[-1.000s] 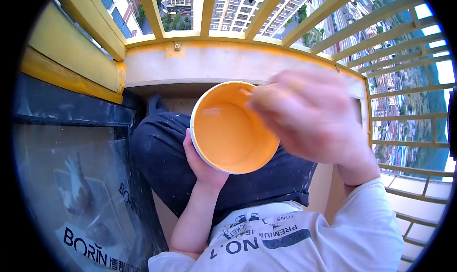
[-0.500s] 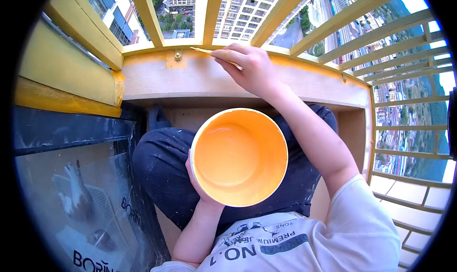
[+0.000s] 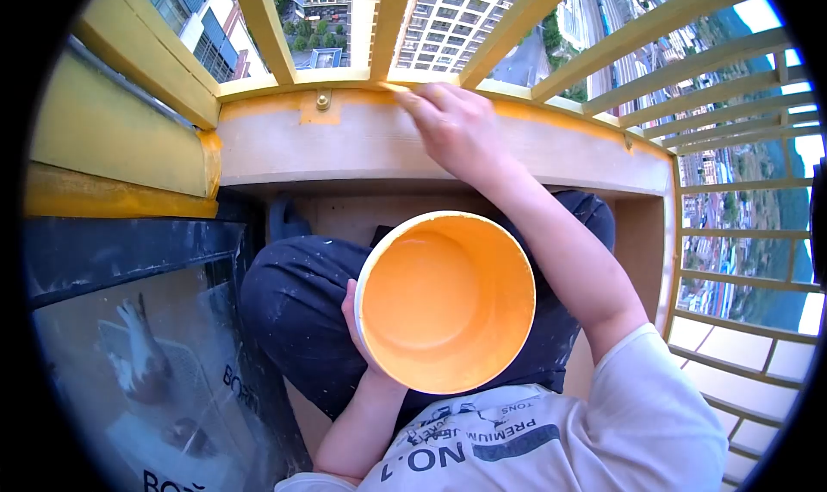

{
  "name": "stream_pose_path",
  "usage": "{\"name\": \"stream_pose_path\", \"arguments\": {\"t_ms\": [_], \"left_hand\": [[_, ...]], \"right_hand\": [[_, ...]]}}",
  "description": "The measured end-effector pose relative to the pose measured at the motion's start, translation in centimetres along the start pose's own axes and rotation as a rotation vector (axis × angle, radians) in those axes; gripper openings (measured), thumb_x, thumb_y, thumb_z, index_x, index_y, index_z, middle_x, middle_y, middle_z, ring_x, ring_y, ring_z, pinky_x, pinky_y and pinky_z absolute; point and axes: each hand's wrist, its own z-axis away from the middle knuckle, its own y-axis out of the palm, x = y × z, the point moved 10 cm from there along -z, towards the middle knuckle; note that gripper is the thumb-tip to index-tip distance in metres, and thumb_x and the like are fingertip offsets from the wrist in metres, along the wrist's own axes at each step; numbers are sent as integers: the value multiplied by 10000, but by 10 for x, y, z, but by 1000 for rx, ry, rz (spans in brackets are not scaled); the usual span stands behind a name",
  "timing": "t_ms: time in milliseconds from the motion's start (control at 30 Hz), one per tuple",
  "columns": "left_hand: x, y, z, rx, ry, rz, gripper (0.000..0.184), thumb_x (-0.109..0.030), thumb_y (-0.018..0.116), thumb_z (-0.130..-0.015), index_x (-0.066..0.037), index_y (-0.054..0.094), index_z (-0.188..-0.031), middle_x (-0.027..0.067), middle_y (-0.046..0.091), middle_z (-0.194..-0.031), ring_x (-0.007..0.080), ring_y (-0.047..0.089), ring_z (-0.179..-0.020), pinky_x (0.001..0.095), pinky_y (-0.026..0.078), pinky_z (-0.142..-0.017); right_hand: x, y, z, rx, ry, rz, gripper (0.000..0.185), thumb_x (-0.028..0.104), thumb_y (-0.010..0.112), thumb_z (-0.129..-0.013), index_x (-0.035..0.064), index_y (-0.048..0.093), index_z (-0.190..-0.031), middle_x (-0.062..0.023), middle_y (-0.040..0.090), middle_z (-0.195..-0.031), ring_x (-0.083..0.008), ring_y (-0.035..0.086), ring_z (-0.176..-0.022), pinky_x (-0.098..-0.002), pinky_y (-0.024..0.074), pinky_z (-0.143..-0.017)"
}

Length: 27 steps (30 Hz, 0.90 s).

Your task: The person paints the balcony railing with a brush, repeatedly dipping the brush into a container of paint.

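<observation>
My left hand is wrapped round the left side of a round bucket and holds it over my lap, its mouth facing up. Inside, the bucket is coated in orange-yellow, with smooth paint at the bottom. Stretched out ahead, my right hand pinches a thin paintbrush. Most of the brush is hidden by the fingers, and its tip is at the lower rail of the yellow railing. Below that rail a pale ledge carries an uneven orange strip along its upper edge.
A metal bracket with a bolt sits on the ledge near the paint strip. Yellow bars stand ahead and to the right, with buildings far below. A dark-framed glass panel is close on my left. My bent knees flank the bucket.
My right hand has moved slightly right along the lower rail with the brush. The bucket and left hand appear a little lower and further right in view.
</observation>
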Motion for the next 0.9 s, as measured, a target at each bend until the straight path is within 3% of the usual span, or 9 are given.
{"name": "stream_pose_path", "arguments": {"t_ms": [133,267,400,533,600,667,733,767,900], "left_hand": [[2,3,-4,16,-4,-4,658,-625,451,-1018,-143,537,-1458,119,547,-1474,349,560,-1297,511,494,-1066],[11,29,-16,118,-21,-10,666,-603,495,-1015,-147,484,-1500,131,496,-1520,386,522,-1338,531,481,-1089],[13,41,-13,174,-11,-3,692,-581,539,-1011,-151,432,-1542,142,445,-1567,422,485,-1380,551,468,-1112],[8,50,-10,219,28,-25,733,-559,583,-1007,-155,379,-1584,153,394,-1613,458,447,-1421,571,456,-1135],[10,61,-15,270,42,-61,759,-548,605,-1005,-157,353,-1605,158,369,-1636,477,428,-1442,581,449,-1147],[12,69,-13,323,43,-109,778,-536,624,-1002,-159,337,-1618,158,339,-1657,500,398,-1460,595,431,-1161],[10,77,-8,406,30,-170,787,-523,642,-996,-161,331,-1622,151,306,-1676,529,356,-1475,614,402,-1178],[11,73,-2,324,14,-79,786,-524,646,-994,-172,332,-1623,149,280,-1687,539,344,-1478,628,407,-1168],[14,73,-1,302,-23,36,792,-525,664,-982,-201,332,-1624,147,227,-1706,554,333,-1477,662,423,-1139]], "right_hand": [[-13,-40,19,-2,78,-8,275,80,682,-863,34,731,-1130,-70,692,-947,-249,703,-849,-371,588,-748],[6,-5,5,-10,-46,-57,264,24,700,-890,73,752,-1145,-90,726,-971,-245,720,-856,-351,595,-745],[-41,-37,43,21,168,160,316,47,662,-871,52,726,-1180,-97,698,-986,-261,699,-925,-374,583,-807],[-60,-76,67,29,371,130,215,-3,693,-886,58,772,-1077,-120,727,-976,-279,722,-869,-386,588,-752],[-17,-58,42,-39,122,-23,244,6,687,-884,59,762,-1109,-121,732,-979,-282,722,-877,-391,589,-760],[0,-26,16,-59,37,-161,295,9,673,-884,73,751,-1161,-121,732,-970,-284,720,-881,-398,589,-772],[-22,-15,21,-42,108,-111,313,5,645,-880,62,736,-1174,-125,719,-978,-289,713,-899,-408,589,-787],[-32,-9,24,-17,158,-62,332,1,617,-875,51,720,-1186,-129,707,-986,-295,706,-917,-418,590,-801],[-74,-89,75,-34,305,157,309,-21,635,-884,33,742,-1169,-136,706,-922,-294,706,-833,-404,583,-736]]}}
